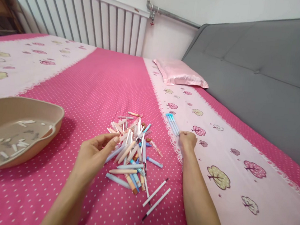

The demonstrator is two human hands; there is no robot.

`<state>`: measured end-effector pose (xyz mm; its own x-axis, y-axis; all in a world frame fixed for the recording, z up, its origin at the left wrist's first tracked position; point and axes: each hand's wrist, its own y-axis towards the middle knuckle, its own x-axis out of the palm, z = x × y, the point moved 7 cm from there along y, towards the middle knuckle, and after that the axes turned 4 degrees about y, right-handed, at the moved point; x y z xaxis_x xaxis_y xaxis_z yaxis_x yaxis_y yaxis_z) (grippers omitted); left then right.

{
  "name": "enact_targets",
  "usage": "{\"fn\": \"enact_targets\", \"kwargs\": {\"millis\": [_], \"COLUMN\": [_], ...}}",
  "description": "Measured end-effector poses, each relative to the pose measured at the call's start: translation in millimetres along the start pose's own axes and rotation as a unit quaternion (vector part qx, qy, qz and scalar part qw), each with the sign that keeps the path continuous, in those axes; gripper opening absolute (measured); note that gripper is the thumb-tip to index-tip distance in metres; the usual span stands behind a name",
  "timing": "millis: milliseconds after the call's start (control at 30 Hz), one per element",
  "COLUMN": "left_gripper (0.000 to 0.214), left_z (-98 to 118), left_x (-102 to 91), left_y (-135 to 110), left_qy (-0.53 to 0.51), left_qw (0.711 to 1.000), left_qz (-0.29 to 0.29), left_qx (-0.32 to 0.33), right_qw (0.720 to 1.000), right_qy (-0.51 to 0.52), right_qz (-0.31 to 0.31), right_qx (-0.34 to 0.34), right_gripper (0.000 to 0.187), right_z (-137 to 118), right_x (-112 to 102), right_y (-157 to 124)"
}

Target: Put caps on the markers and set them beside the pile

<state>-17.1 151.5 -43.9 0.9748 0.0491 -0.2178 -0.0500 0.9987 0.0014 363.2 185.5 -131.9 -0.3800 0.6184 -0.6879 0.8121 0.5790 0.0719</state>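
My right hand [188, 140] is closed around the near ends of a small bundle of pale blue pens [173, 124] with brighter blue tips. They lie side by side, low over the white strip of the bedspread. At the left edge of a loose heap of pen parts [127, 149] is my left hand [95, 153], thumb and forefinger brought close in a pinch. Whatever is between those fingertips, if anything, cannot be made out. The heap mixes pastel barrels, caps and white refills. Two white refills [158, 201] with dark tips lie apart on the near side.
At left stands a beige basin [60, 111] with small white pieces inside. A pink polka-dot bedspread [116, 76] lies beneath everything. Farther back are a pink pillow [183, 74], a grey padded headboard [267, 57], a white radiator [96, 16] and a wall pipe [174, 17].
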Motion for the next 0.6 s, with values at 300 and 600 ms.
{"fn": "enact_targets", "kwargs": {"millis": [300, 600], "left_gripper": [0.04, 0.039], "left_z": [-4.3, -4.8], "left_x": [0.2, 0.2], "left_y": [1.6, 2.7], "left_qy": [0.011, 0.008], "left_qw": [1.0, 1.0], "left_qz": [-0.003, -0.009], "left_qx": [0.002, 0.008], "right_qw": [1.0, 1.0], "right_qy": [-0.011, -0.005], "right_qz": [0.005, 0.019], "right_qx": [-0.009, 0.002], "right_gripper": [0.03, 0.029], "right_z": [-2.0, -4.5], "right_x": [-0.2, -4.0], "right_y": [-0.7, -3.3]}}
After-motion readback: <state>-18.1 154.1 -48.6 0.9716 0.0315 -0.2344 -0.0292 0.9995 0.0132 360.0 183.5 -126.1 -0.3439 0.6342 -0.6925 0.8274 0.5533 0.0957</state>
